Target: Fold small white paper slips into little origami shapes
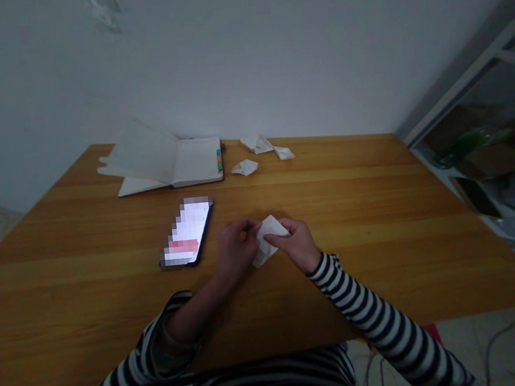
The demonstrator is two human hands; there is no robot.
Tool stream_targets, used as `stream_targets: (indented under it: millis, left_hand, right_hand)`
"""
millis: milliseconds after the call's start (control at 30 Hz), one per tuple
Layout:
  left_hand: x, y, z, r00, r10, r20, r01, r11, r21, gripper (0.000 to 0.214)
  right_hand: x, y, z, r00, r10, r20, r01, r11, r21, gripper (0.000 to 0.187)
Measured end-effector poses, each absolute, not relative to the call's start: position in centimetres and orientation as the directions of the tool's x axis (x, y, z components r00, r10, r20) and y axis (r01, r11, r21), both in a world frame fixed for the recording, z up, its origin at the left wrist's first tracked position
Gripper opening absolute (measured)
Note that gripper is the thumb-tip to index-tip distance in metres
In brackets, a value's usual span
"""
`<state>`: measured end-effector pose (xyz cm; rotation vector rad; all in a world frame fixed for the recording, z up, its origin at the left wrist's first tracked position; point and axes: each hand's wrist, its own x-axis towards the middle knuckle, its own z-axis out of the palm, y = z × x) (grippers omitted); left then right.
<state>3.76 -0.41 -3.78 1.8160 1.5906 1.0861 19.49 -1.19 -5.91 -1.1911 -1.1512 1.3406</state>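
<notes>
A small folded piece of white paper point(267, 233) is held between my two hands above the near middle of the wooden table. My left hand point(236, 250) pinches its left edge, thumb and forefinger bent into a ring. From the other side my right hand point(299, 244) grips the paper, its thumb lying across the front. The paper's lower corner hangs free. To the left of my left hand lies a phone point(189, 232) with its screen lit and partly pixelated.
An open notebook point(198, 160) with coloured tabs lies at the back left of the table point(352, 191). Several crumpled or folded white papers point(245, 167) rest beside it near the wall. Shelves with boxes point(489, 161) stand at the right. Cables point(500, 337) run across the floor.
</notes>
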Motion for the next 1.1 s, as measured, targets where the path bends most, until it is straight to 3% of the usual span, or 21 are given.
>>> stream_targets:
  millis: [167,300,367,467,567,633,700,767,833,933,1000,1100]
  left_hand:
    - [3.4,-0.1,-3.2,-0.127,0.953,0.276,0.527,-0.171,0.833,0.016]
    - [2.7,0.6,-3.1,-0.260,0.937,0.234,0.386,-0.122,0.914,0.016]
    - [2.4,0.9,-3.4,-0.305,0.927,0.218,0.293,-0.126,0.948,0.018]
    - [2.4,1.1,-3.9,-0.218,0.959,0.183,0.215,-0.135,0.967,0.019]
    - [3.0,0.7,-4.1,-0.115,0.978,0.176,0.284,-0.138,0.949,0.019]
    - [3.7,0.4,-4.1,-0.075,0.988,0.135,0.278,-0.109,0.954,0.024]
    - [4.3,0.1,-4.1,-0.018,0.999,0.027,0.116,-0.024,0.993,0.044]
    - [4.6,-0.1,-4.2,0.075,0.994,-0.075,-0.113,0.084,0.990,0.059]
    - [4.6,-0.1,-4.4,0.147,0.981,-0.124,-0.249,0.158,0.956,0.061]
    - [4.0,0.2,-4.5,0.221,0.962,-0.159,-0.267,0.217,0.939,0.060]
    - [3.5,0.5,-4.4,0.242,0.954,-0.179,-0.263,0.242,0.934,0.064]
    - [3.0,0.6,-4.1,0.256,0.947,-0.196,-0.239,0.258,0.936,0.066]
  right_hand:
    - [19.0,-1.7,-6.4,-0.138,0.982,-0.128,-0.201,-0.154,-0.967,0.038]
    - [19.4,-1.8,-6.8,-0.233,0.963,-0.136,-0.164,-0.177,-0.971,0.040]
    - [19.4,-1.7,-6.8,-0.217,0.971,-0.097,-0.175,-0.136,-0.975,0.040]
    - [19.2,-1.5,-6.5,-0.122,0.991,0.050,-0.183,0.027,-0.983,0.035]
    - [19.3,-1.7,-6.3,0.054,0.977,0.207,0.048,0.205,-0.978,0.017]
    - [19.8,-2.0,-6.2,0.101,0.911,0.400,0.288,0.358,-0.888,0.009]
    - [20.5,-2.1,-6.0,0.014,0.795,0.606,0.466,0.531,-0.708,0.016]
    - [21.0,-2.2,-5.7,-0.107,0.689,0.717,0.558,0.638,-0.530,0.029]
    - [21.3,-2.0,-5.5,-0.204,0.638,0.742,0.604,0.679,-0.418,0.035]
    - [21.4,-1.7,-5.1,-0.321,0.620,0.716,0.628,0.705,-0.329,0.028]
    - [21.6,-1.5,-4.8,-0.370,0.641,0.672,0.634,0.703,-0.322,0.022]
    - [22.1,-1.1,-4.5,-0.365,0.711,0.601,0.616,0.668,-0.416,0.020]
